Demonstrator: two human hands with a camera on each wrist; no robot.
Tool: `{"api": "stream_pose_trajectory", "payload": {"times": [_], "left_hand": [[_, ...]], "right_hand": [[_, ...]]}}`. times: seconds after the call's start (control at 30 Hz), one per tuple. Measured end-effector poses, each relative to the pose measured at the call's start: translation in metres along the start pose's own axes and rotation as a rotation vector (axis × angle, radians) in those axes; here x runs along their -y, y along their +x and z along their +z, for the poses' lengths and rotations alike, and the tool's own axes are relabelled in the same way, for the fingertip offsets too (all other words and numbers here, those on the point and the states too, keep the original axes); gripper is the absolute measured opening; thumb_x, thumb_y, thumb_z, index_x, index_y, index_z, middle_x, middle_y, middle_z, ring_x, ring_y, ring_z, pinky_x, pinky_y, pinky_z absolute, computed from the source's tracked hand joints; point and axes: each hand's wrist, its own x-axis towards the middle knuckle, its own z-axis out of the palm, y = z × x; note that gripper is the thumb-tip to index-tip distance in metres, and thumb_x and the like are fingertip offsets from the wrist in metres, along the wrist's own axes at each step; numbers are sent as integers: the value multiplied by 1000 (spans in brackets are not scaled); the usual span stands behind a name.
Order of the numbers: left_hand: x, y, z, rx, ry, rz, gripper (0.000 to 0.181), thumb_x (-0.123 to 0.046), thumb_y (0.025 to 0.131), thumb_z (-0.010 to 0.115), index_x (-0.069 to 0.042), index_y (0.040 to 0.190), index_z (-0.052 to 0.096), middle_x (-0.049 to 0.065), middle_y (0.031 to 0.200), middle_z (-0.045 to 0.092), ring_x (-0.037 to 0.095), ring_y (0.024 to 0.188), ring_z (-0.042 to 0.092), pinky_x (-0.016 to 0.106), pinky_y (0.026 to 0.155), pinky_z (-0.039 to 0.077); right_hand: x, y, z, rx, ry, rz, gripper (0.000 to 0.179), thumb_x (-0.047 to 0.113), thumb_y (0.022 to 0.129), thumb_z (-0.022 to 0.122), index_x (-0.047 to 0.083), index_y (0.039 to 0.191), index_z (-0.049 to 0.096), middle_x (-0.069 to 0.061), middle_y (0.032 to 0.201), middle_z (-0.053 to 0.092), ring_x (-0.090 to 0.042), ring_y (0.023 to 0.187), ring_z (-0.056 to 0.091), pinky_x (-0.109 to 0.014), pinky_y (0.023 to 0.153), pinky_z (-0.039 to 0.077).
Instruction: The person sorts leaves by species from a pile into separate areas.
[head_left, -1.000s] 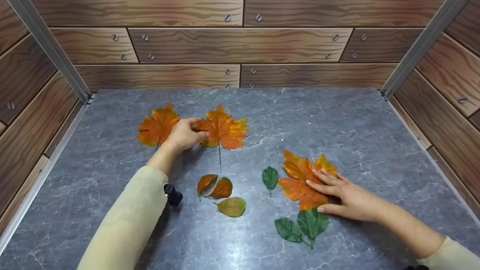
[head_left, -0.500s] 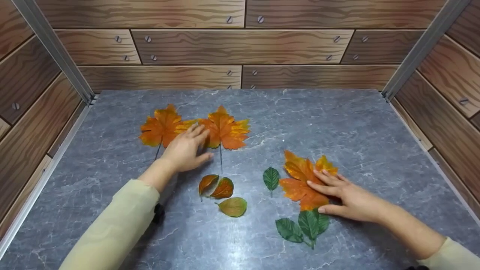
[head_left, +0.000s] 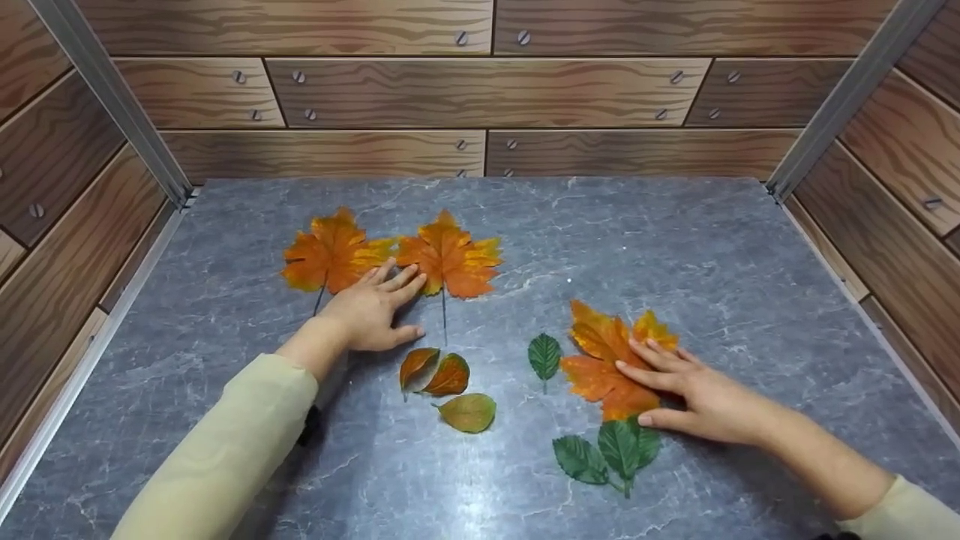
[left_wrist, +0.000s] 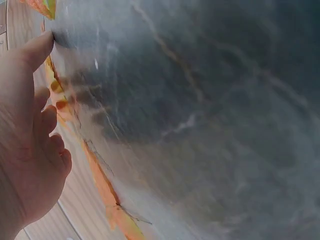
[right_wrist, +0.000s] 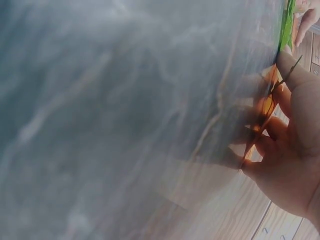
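Two orange maple leaves lie side by side at the back left, a left maple leaf (head_left: 330,251) and a middle maple leaf (head_left: 448,259), each with a thin dark stem. My left hand (head_left: 373,307) is spread out, fingertips over the spot where they meet, holding nothing. Toward the right, my right hand (head_left: 701,394) rests flat with straight fingers on a third maple leaf (head_left: 607,367), covering part of it. Its thumb reaches a green leaf sprig (head_left: 619,450) just below. In the right wrist view, the right hand's fingers (right_wrist: 270,145) lie against the orange leaf.
Between the hands are two small brown-orange leaves (head_left: 448,375) and a yellow-green leaf (head_left: 467,412). A single green leaf (head_left: 544,356) lies left of the third maple leaf. Wood-patterned walls (head_left: 487,90) and metal posts (head_left: 112,105) enclose the grey marbled table (head_left: 712,247).
My left hand has let go of the middle maple leaf's left edge, opened its fingers and drawn back toward me. The right hand stays in place on its leaf.
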Motion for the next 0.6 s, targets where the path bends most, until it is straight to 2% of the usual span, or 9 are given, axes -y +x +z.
{"api": "stream_pose_trajectory", "payload": {"times": [0.23,0.6], "left_hand": [[-1,1,0,89,-31,-9,84,-64,106,47,-21,172,17,4,178,8,35,163,1,56,129,10],[0,2,2,68,-23,5,83,-63,107,46,-19,172,18,7,177,10,39,162,9,57,127,19]], "right_hand": [[1,-1,0,-3,-7,-1,72,57,100,66,25,162,47,-14,173,23,-54,152,26,-77,117,16],[1,0,0,-14,-4,0,72,56,100,68,24,162,48,-14,173,25,-52,154,26,-76,118,16]]}}
